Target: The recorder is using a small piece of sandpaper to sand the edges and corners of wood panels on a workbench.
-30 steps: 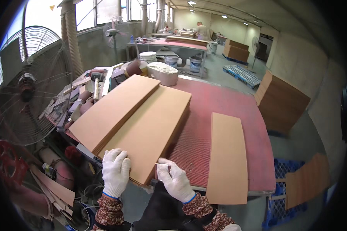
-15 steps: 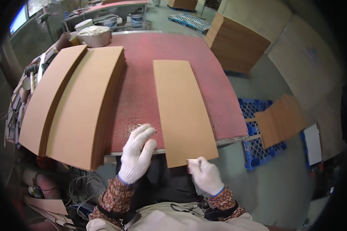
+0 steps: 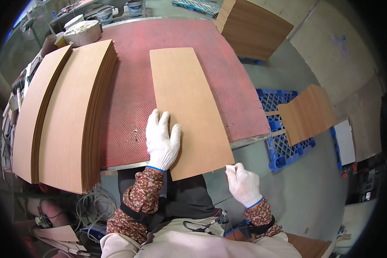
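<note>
A single long tan wooden board (image 3: 189, 94) lies on the red table, its near end jutting past the table's front edge. My left hand (image 3: 162, 139), in a white knitted glove, rests at the board's left edge near that end, fingers stretched out and apart. Just off the board's near right corner is my right hand (image 3: 244, 185), gloved the same way. Its thumb and fingers pinch a small folded piece (image 3: 230, 171), pale on one face and brown on the other, possibly sandpaper; most of it is hidden by the fingers.
Two stacks of similar boards (image 3: 75, 107) stand along the left of the red mesh-topped table (image 3: 135, 81). To the right, a blue pallet (image 3: 281, 148) carries more boards (image 3: 309, 114). A tall board stack (image 3: 253, 32) stands behind. Coiled hose (image 3: 96, 210) lies lower left.
My left hand has moved forward onto the board's left edge. The right hand with its folded piece has shifted right to the near right corner. The whole view has tilted and shifted.
</note>
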{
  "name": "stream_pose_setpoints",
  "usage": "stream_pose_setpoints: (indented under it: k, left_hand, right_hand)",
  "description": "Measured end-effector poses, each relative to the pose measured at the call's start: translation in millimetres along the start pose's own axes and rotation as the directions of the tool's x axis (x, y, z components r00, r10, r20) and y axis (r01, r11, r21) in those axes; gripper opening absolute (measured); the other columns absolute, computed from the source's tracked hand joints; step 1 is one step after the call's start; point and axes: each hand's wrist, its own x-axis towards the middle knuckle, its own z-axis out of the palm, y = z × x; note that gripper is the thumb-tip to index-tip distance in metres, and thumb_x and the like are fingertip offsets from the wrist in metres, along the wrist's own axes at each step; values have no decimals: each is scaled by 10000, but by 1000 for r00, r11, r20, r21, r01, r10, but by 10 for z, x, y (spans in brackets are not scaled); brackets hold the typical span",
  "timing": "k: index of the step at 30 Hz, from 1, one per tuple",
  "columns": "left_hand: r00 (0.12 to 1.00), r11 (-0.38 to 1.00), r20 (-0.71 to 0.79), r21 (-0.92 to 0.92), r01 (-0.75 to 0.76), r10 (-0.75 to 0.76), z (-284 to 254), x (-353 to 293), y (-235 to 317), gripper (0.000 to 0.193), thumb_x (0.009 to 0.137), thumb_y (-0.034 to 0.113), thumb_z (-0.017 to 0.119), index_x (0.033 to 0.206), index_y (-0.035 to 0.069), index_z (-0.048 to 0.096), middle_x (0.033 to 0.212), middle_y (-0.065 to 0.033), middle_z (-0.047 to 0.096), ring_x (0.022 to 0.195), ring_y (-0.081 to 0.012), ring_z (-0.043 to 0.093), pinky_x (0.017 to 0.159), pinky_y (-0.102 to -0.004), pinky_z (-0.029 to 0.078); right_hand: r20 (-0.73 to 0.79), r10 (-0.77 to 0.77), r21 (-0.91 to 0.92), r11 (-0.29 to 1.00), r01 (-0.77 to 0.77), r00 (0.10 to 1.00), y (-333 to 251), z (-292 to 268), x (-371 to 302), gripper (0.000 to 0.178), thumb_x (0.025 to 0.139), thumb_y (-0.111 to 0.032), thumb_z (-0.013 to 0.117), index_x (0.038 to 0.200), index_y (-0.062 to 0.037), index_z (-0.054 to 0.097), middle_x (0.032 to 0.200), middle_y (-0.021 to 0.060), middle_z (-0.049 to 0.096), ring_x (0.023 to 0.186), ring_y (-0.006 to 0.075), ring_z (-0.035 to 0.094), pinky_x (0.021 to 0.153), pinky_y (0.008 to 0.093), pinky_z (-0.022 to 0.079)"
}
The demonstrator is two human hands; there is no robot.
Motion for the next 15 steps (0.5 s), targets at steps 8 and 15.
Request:
stream_pose_setpoints:
  k: [8, 15]
  left_hand:
    - [1000, 1000, -1, 7, -3, 3, -26, 34, -17, 557, 981, 227, 729, 1454, -33, 591, 1603, -350, 463, 1465, -499, 474, 1238, -534, 376]
    - [1000, 1000, 27, 12, 11, -12, -102, 65, 36, 578, 973, 228, 742, 1463, -31, 581, 1617, -350, 443, 1397, -504, 508, 1196, -544, 406]
  right_hand:
    - [42, -36, -143, 989, 42, 998, -113, -40, 146, 292, 1094, -323, 607, 961, -67, 646, 673, 162, 716, 577, 387, 710, 530, 506, 545]
    - [57, -239, -192, 950, 245, 969, -198, -144, 533, 208, 1068, -276, 581, 990, -98, 655, 733, 129, 699, 609, 364, 723, 535, 509, 557]
